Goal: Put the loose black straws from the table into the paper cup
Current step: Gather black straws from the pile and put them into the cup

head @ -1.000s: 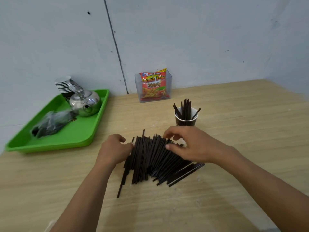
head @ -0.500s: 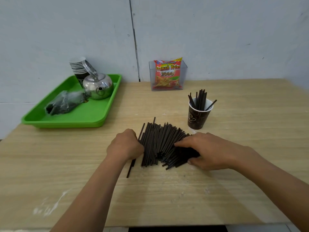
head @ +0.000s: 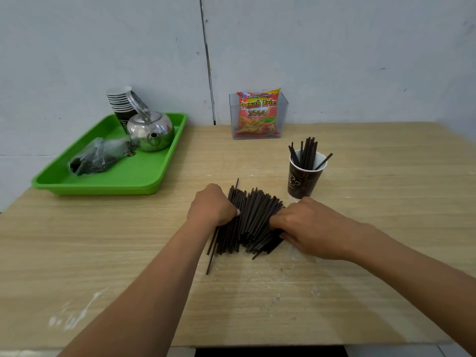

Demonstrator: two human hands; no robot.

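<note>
Both hands closer together, straw pile (head: 251, 220) bunched — paper cup (head: 304, 176) part-filled

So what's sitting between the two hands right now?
The pile of loose black straws lies flat on the table between the left hand and right hand, per the head view.

Wooden table (head: 373, 228) under green tray (head: 144, 181), clear box (head: 282, 117), paper cup (head: 302, 181), loose straws (head: 253, 220).
</note>
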